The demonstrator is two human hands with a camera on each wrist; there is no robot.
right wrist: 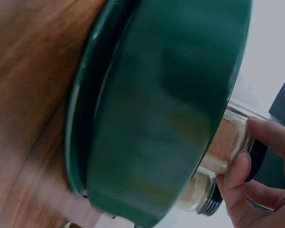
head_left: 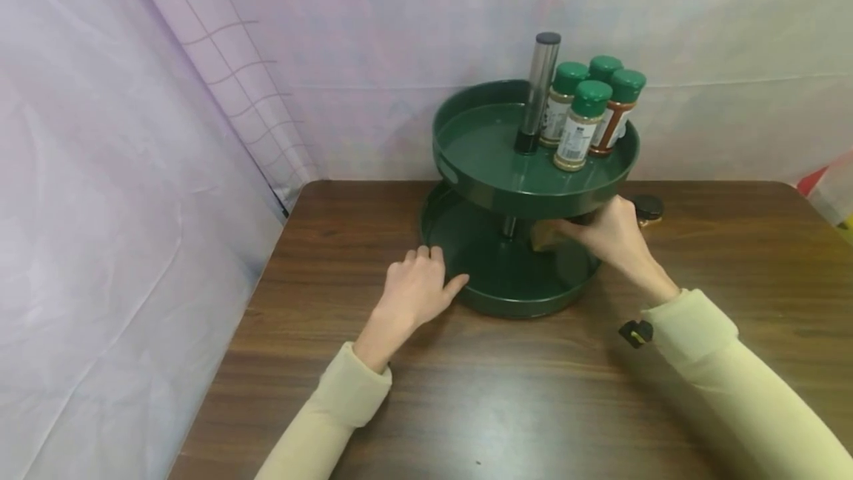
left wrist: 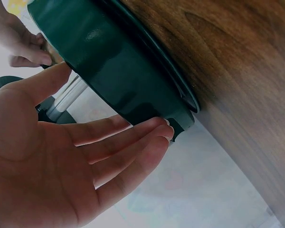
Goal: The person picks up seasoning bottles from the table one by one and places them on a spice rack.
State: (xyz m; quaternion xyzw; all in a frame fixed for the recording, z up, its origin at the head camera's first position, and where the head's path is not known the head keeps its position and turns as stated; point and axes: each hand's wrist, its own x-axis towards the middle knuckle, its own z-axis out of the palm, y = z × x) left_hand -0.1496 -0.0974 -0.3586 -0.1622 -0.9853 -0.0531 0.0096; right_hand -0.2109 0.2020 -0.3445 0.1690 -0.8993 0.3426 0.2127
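A green two-tier round rack (head_left: 520,306) stands on the table. My left hand (head_left: 416,287) touches the lower tier's rim at the left; in the left wrist view its fingers (left wrist: 128,161) lie nearly straight against the green wall. Between the tiers, at the right, my right hand (head_left: 616,235) holds a spice jar. In the right wrist view this clear jar (right wrist: 225,140) has a black lid and a tan-brown filling, and my thumb and fingers pinch it near the lid. It is over the lower tier; whether its base touches is hidden.
Several green-capped spice bottles (head_left: 576,135) stand on the upper tier beside the metal post (head_left: 538,87). A black-lidded jar (head_left: 646,207) is on the table behind my right hand. White cloth (head_left: 373,35) hangs behind the wooden table (head_left: 506,391).
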